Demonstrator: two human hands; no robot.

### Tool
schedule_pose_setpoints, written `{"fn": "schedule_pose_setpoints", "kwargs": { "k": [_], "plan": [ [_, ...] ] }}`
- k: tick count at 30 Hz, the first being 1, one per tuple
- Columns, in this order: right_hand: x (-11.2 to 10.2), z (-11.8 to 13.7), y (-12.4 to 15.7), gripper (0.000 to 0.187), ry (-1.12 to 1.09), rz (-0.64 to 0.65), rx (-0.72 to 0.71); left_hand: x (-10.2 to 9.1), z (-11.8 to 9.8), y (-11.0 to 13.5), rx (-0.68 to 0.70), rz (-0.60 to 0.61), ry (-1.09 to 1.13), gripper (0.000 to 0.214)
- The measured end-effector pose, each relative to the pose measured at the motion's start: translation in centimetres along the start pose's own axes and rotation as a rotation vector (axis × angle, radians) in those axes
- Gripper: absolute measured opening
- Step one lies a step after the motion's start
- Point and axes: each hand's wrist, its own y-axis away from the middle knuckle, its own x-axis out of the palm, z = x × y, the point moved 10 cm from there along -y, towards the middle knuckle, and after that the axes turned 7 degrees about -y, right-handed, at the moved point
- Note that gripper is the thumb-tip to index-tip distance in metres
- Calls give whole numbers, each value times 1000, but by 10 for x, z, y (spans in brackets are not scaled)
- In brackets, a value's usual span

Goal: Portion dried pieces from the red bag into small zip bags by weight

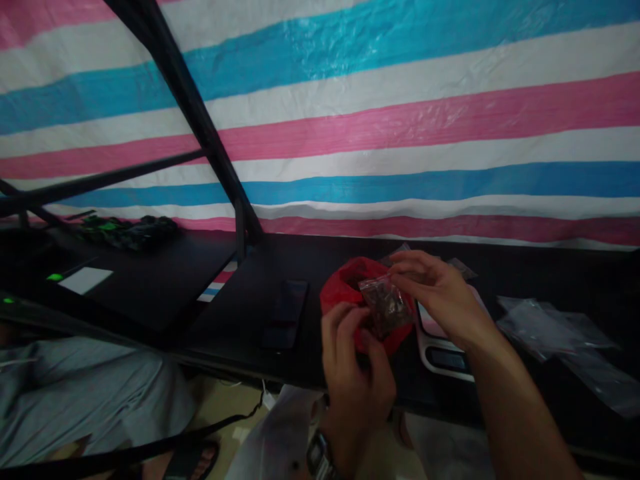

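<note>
A small clear zip bag (385, 307) with brown, crumbly contents is held tilted above an open red plastic bag (337, 288). My right hand (440, 293) pinches the zip bag near its top edge. My left hand (353, 367), wearing a wristwatch, has its fingers curled and its thumb at the zip bag's lower left corner, in front of the red bag. Partly under my right hand lies a digital scale (431, 367) with a small display. The inside of the red bag is mostly hidden.
A dark phone (287, 313) lies left of the red bag on the black table (320, 250). Several clear plastic bags (555, 327) are spread at the right. A black metal frame (185, 80) slants up at the left, before a striped sheet. Another person's clothed leg (100, 393) is at lower left.
</note>
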Motion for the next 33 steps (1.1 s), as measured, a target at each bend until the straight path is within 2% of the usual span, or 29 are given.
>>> {"fn": "schedule_pose_setpoints", "kwargs": {
  "k": [3, 5, 8, 12, 15, 20, 24, 28, 30, 33],
  "plan": [
    [-5, -1, 4, 42, -29, -15, 50, 40, 25, 17, -447, 200, 245, 31],
    [-8, -6, 6, 41, -3, -40, 89, 61, 37, 27, -630, 296, 379, 31],
    [-9, -18, 6, 34, 142, -95, 147, 79, 52, 36, -762, 370, 479, 31],
    [1, -35, 2, 39, 353, -147, 185, 87, 74, 47, -865, 343, 511, 23],
    [14, -41, -1, 38, 459, -141, 150, 88, 86, 46, -861, 328, 475, 19],
    [24, -49, -3, 35, 536, -126, 131, 87, 92, 34, -824, 431, 368, 17],
    [18, -46, 0, 35, 451, -82, 178, 81, 83, 25, -743, 464, 387, 23],
    [3, -42, 5, 30, 362, 22, 255, 82, 66, 29, -637, 573, 402, 29],
    [-8, -45, 7, 30, 357, 12, 295, 80, 61, 31, -564, 610, 336, 31],
    [-12, -50, 6, 28, 405, -15, 271, 69, 54, 24, -396, 595, 90, 34]
  ]
}}
